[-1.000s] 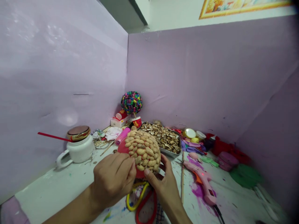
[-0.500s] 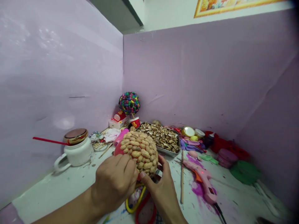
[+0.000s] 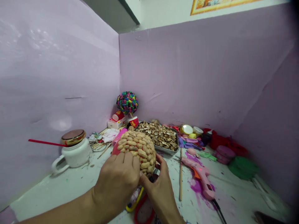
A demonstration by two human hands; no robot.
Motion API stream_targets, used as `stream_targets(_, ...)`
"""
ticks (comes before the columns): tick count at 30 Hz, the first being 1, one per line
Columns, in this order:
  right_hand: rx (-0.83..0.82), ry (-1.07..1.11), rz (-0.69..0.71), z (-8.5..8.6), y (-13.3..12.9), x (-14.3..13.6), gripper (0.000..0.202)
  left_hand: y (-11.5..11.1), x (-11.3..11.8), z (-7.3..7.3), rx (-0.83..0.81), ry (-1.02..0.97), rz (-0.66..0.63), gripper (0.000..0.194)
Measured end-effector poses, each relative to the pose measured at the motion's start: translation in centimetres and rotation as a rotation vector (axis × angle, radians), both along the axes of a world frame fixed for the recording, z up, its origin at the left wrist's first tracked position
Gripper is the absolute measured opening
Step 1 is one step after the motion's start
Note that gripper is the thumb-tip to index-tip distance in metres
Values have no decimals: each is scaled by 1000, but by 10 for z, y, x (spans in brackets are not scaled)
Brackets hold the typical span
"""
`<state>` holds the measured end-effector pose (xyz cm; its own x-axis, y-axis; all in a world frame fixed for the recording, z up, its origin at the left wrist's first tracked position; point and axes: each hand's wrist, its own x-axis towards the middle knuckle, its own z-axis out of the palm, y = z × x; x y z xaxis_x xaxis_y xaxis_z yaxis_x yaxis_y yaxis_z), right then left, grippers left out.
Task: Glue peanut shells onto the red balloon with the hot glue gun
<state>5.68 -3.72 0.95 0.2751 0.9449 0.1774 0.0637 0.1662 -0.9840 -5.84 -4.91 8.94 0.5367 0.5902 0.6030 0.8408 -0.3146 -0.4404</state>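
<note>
A red ball (image 3: 140,146), largely covered in rows of peanut shells, is between my two hands, and bare red shows on its left side. My left hand (image 3: 120,174) is closed like a fist against the ball's near side; its fingertips and anything in them are hidden. Curved around the ball's right side, my right hand (image 3: 160,186) grips it, thumb in front and fingers behind. Beneath the hands lie a yellow loop handle (image 3: 133,207) and a red one (image 3: 137,214), partly covered. Behind the ball, a metal tray (image 3: 169,151) is heaped with peanut shells.
To the right lie a wooden stick (image 3: 180,177) and a pink glue gun (image 3: 202,178) with its light on. A white lidded mug (image 3: 77,155) stands left. At the back is a multicoloured ball (image 3: 127,102) on a stick. A green lid (image 3: 243,168) sits far right.
The view has shifted slightly. My left fist has rolled a little over the ball's near side, covering more of it. My right hand keeps its grip.
</note>
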Motion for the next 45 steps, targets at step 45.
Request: stream_targets(45, 360, -588, -59, 45, -7, 41, 13, 51, -39, -33, -390, -771, -331, 47)
